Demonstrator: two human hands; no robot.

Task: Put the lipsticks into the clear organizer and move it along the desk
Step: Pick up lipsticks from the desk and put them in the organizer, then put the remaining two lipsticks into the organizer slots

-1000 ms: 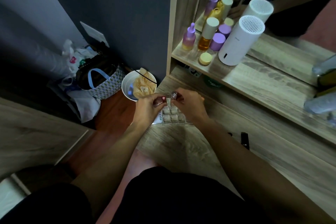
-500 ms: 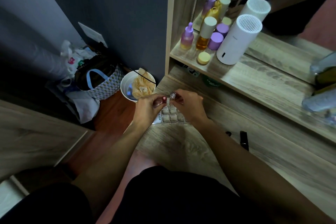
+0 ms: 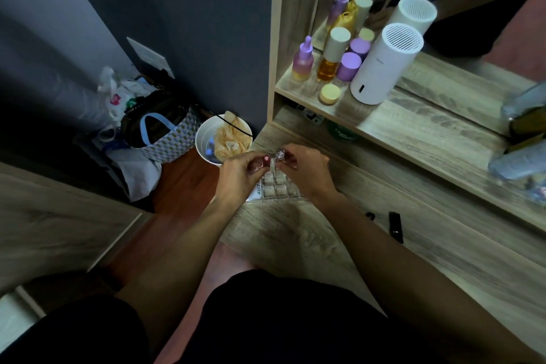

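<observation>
At the far left, on the floor at about 9 o'clock from the hands, a patterned tote bag [image 3: 165, 136] with blue handles sits against the dark wall, white plastic bags bunched around it. Just right of it stands a white bin [image 3: 206, 142] holding crumpled yellowish paper, hard against the desk's left end.

The left hand [image 3: 239, 174] is curled closed around a lipstick [image 3: 265, 159], of which only a red end with a small white mark shows past the fingers. Directly below and between both hands lies the clear organizer [image 3: 279, 186], a transparent tray divided into a grid of small square cells; the visible cells look empty and the wood of the desk [image 3: 295, 233] shows through them. It rests near the desk's left edge. The right hand [image 3: 307, 168] pinches a second lipstick [image 3: 280, 154] by fingertips, its clear rounded cap pointing to 12 o'clock, almost touching the red one above the tray's far cells.

At 4 o'clock from the right hand a black lipstick [image 3: 396, 227] lies flat on the desk, well apart from the tray. At 1 o'clock, on the raised shelf [image 3: 413, 127], stand purple and amber bottles [image 3: 328, 59] beside a white cylindrical device [image 3: 384, 65] before a mirror.
</observation>
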